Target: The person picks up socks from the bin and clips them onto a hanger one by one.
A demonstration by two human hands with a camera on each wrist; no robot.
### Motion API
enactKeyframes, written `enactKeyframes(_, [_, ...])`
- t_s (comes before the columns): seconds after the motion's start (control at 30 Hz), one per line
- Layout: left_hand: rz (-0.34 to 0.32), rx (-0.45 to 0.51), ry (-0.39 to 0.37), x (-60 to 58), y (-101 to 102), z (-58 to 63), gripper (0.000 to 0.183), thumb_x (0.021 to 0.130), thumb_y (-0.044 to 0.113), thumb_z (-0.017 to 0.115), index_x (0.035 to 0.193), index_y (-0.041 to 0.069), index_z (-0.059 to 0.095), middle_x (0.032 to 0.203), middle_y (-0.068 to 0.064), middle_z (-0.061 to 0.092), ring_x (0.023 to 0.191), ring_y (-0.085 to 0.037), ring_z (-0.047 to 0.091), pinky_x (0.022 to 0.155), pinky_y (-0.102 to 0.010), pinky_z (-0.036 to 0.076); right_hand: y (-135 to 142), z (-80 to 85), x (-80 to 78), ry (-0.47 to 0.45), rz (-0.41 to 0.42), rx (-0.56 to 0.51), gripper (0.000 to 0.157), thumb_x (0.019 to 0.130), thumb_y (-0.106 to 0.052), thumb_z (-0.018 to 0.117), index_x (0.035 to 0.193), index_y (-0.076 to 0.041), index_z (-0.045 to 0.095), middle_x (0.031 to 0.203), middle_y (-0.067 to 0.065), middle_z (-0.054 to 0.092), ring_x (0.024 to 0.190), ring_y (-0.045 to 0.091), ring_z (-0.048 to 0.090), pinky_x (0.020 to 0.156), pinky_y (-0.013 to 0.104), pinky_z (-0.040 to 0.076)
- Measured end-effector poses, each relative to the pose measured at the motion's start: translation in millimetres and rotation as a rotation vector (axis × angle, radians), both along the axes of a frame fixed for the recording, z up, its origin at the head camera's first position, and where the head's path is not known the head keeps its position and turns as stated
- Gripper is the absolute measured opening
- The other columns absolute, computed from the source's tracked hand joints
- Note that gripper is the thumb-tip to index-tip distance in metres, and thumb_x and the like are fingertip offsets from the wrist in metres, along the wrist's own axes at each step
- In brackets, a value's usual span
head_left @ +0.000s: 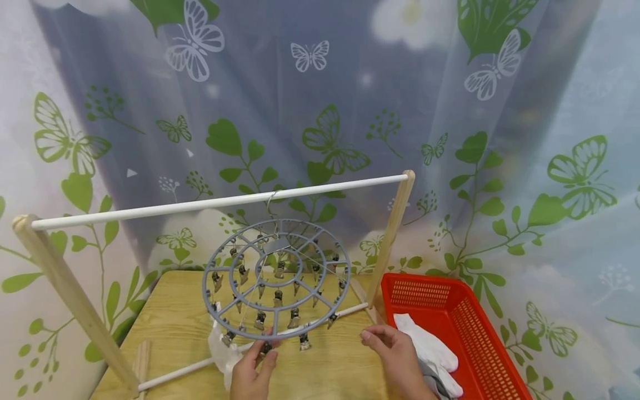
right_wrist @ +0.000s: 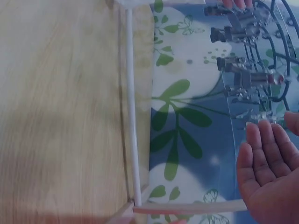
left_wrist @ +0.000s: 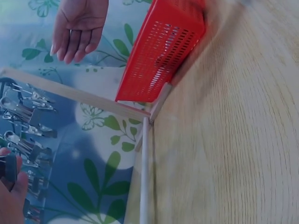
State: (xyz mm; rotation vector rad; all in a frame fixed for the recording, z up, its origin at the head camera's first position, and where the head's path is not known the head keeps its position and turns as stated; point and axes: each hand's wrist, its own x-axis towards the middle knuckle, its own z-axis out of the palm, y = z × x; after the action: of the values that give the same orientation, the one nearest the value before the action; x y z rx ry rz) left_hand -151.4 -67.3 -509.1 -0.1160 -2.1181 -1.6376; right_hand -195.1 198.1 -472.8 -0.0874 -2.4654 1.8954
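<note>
Left hand (head_left: pixel 253 371) pinches a clip (head_left: pixel 266 349) at the near rim of the hanger (head_left: pixel 277 245); right hand (head_left: pixel 396 351), fingers loosely extended, holds nothing near the basket (head_left: pixel 480 328). Light, steady pressure should limit swinging.

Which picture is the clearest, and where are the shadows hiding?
Head view: clearest, crisp prints on the blue patterned fabric curtain; left wrist view: softer, with a dim shadow on the pale wooden table beside the red plastic basket; right wrist view: hazy silvery metal clips, thin shadow along the long white rod.
</note>
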Motion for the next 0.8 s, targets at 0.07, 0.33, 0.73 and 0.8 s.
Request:
enactKeyframes(0.07, [-0.016, 0.018, -0.033, 0.1, -1, 0.1, 0.023, 0.097, 0.007, 0.059, 0.117, -0.006, 0.063, 0.098, -0.012, 0.069, 0.085, 0.000, 0.060, 0.074, -0.021, 0.056, 4, 1.4, -2.3, 0.025, -0.033, 0.017, 0.020, 0.090, -0.016, 0.072, 0.099, 0.002, 0.071, 0.087, 0.011, 0.072, 0.084, 0.019, 0.068, 0.078, 0.023, 0.054])
enactKeyframes(0.33, [-0.026, 0.065, 0.083, 1.3, 1, -5.2, 0.027, 0.101, -0.004, 0.045, 0.123, -0.014, 0.057, 0.095, -0.006, 0.072, 0.090, 0.000, 0.065, 0.073, -0.018, 0.054, 28, 10.8, -7.4, 0.019, -0.120, 0.061, 0.029, 0.093, -0.028, 0.068, 0.106, -0.001, 0.070, 0.093, 0.006, 0.072, 0.088, 0.016, 0.067, 0.078, 0.027, 0.056])
enactKeyframes(0.73, [-0.066, 0.052, -0.124, 1.6, -1, -0.5, 0.022, 0.101, 0.015, 0.055, 0.113, -0.003, 0.059, 0.102, -0.011, 0.070, 0.095, -0.002, 0.063, 0.080, -0.024, 0.055, 65, 11.1, -26.9, -0.045, -0.216, -0.080, 0.031, 0.103, -0.022, 0.053, 0.118, 0.002, 0.063, 0.099, 0.002, 0.073, 0.091, 0.009, 0.069, 0.078, 0.019, 0.055])
enactKeyframes(0.8, [-0.102, 0.089, -0.169, 1.7, 1, 0.4, 0.026, 0.099, 0.016, 0.057, 0.114, -0.005, 0.058, 0.102, -0.013, 0.070, 0.093, -0.005, 0.065, 0.080, -0.025, 0.056, 70, 10.4, -29.6, -0.064, -0.217, -0.099, 0.031, 0.103, -0.022, 0.051, 0.119, 0.002, 0.062, 0.101, 0.002, 0.073, 0.091, 0.009, 0.069, 0.079, 0.020, 0.055])
